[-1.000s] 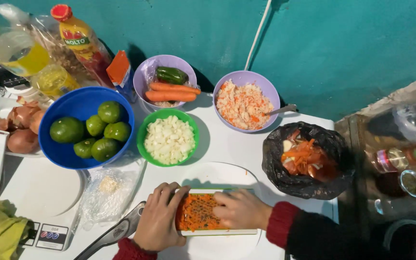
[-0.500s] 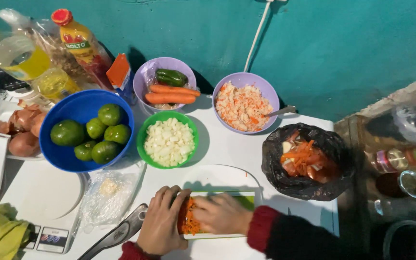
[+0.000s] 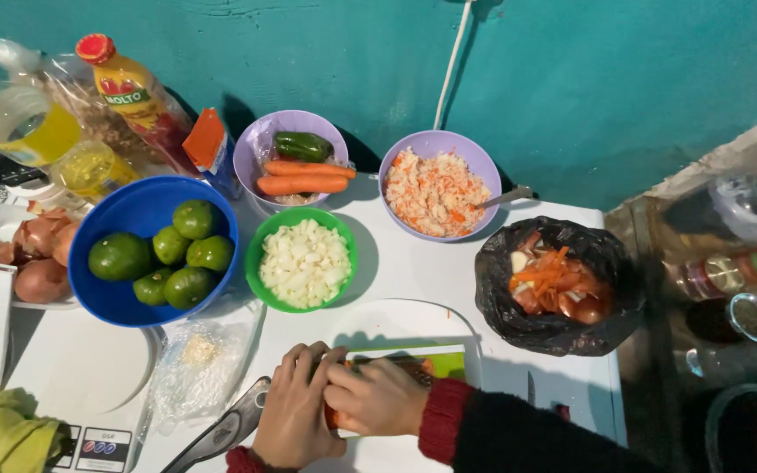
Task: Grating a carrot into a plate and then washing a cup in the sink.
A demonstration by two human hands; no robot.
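My left hand (image 3: 295, 416) is closed on the near end of a green-framed grater (image 3: 438, 363) that lies across a white plate (image 3: 396, 317) at the table's front edge. Its grey handle (image 3: 221, 429) sticks out to the left. My right hand (image 3: 380, 398), in a dark sleeve with a red cuff, presses a small orange carrot piece (image 3: 333, 417) on the grater, right against my left hand. Most of the grater is hidden under both hands.
Behind the plate stand a green bowl (image 3: 352, 263) of chopped onion, a blue bowl (image 3: 133, 197) of limes, a purple bowl (image 3: 254, 144) with carrots and a green pepper, and a purple bowl (image 3: 477, 165) of grated mix with a spoon. A black bag (image 3: 494, 285) of peels sits right.
My right hand has slid left along the grater until it meets my left hand, covering the orange gratings. My left hand has stayed on the grater's end.
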